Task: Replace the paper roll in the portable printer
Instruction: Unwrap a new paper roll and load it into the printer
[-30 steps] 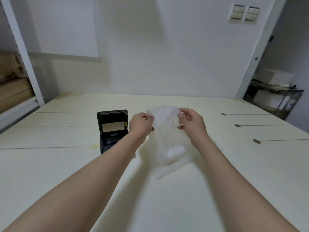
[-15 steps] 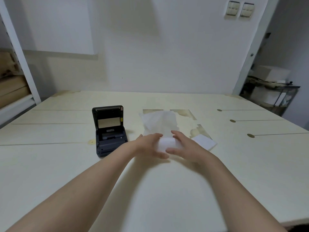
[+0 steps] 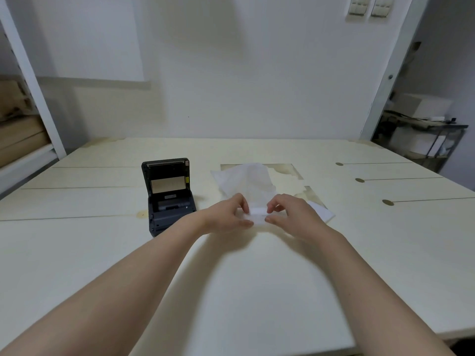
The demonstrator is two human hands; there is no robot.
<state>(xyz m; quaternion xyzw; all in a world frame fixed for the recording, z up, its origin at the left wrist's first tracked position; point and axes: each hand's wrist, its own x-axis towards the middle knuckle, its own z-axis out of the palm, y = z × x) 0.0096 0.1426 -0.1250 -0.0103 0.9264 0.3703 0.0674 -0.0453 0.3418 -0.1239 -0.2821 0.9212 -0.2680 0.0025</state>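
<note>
Pale tabletop (image 3: 244, 291) runs bare from our near edge out to where our forearms meet. Our left hand (image 3: 226, 214) and right hand (image 3: 290, 214) face each other with the paper roll (image 3: 257, 215) pinched between them, left thumb and fingers closed on one end, right thumb and fingers closed on the other. Both grips are narrow and holding the roll, which sits low over the surface; we cannot tell whether it touches. Its long axis lies left to right, straight across between the two hands. A thin translucent wrapper (image 3: 246, 181) trails away from the roll toward the wall, and a flat white sheet (image 3: 321, 211) lies just past our right hand.

Further out and to the left stands the portable printer (image 3: 168, 194), lid tipped up and its bay open toward us. That is the relation to watch, we judge: the printer lies left of the roll, our left hand is nearer to it, and the roll's axis looks roughly parallel to the bay's width.
</note>
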